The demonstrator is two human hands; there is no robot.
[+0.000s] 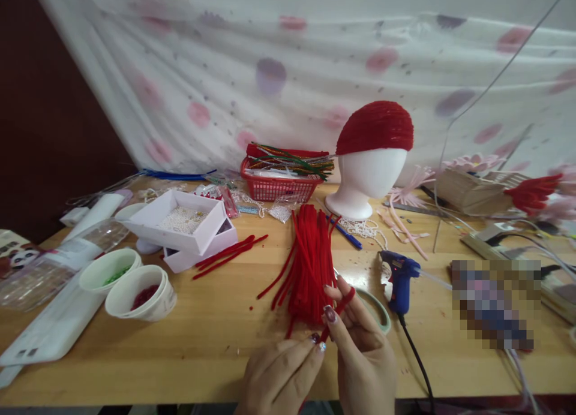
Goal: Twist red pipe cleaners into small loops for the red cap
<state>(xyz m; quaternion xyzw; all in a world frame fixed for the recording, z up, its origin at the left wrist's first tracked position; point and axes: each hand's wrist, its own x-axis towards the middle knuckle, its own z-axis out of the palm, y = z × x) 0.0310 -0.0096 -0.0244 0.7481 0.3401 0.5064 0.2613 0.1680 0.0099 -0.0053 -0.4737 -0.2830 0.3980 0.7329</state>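
Note:
Both my hands are low in the middle of the view, working on one red pipe cleaner (pixel 347 297), which is bent into a small curve. My left hand (pixel 283 373) pinches its lower end between thumb and fingertips. The upper part runs between the thumb and fingers of my right hand (pixel 365 355). Just beyond my hands lies a thick bundle of red pipe cleaners (pixel 310 259) on the wooden table (pixel 202 349). A pale green ring-shaped thing (pixel 382 313) is partly hidden behind my right hand.
A white foam head (pixel 369 175) wears a red cap (pixel 377 127) at the back. A blue glue gun (pixel 400 277) stands at right. A red basket (pixel 281 188) holds several pipe cleaners. Leftward are a white box (pixel 204 238) of beads and paper cups (pixel 168 298).

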